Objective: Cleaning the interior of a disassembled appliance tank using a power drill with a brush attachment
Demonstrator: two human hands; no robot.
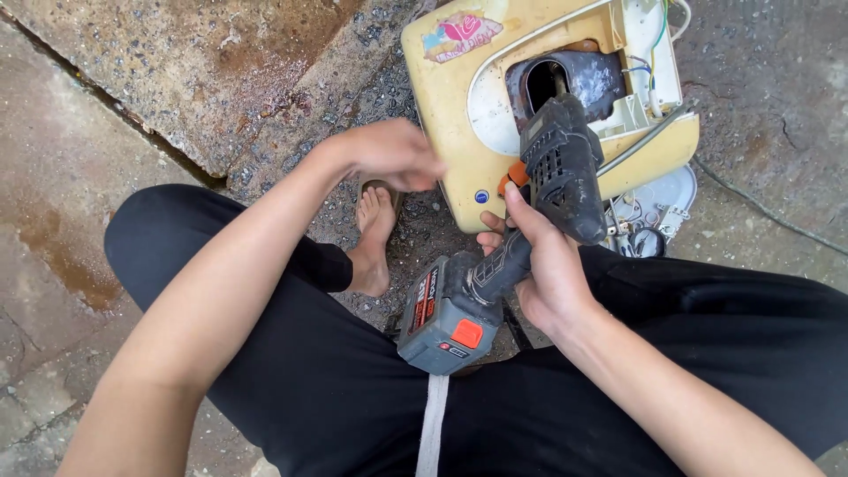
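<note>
Ground [177, 79]: wet, cracked concrete and gravel fills the view; a damp brown patch lies at 9 o'clock.
Legs: the person sits with knees spread, black trousers [336, 389] running from 8 o'clock to 4 o'clock; one bare foot [373, 238] in a sandal rests on the gravel just left of centre.
Yellow appliance casing [459, 132]: a cream-yellow plastic housing lies at 1 o'clock, opened at its top, with a dark cavity and loose wires [654, 44] showing; a sticker sits on its upper left corner.
White part [658, 212]: a pale plastic piece lies under the casing's lower right edge, at 3 o'clock.
Cordless drill [565, 168]: black and grey, at centre, its nose pointing up into the casing's dark cavity, its battery pack [442, 322] with an orange button hanging down toward 6 o'clock.
Right hand [543, 265]: clamped around the drill's grip, fingers wrapped, a fingertip near the orange trigger.
Left hand [389, 155]: at 11 o'clock, blurred, fingers loosely curled, touching or just beside the casing's left edge; whether it grips anything I cannot tell.
Strap [433, 424]: a grey band hangs at 6 o'clock below the battery.
</note>
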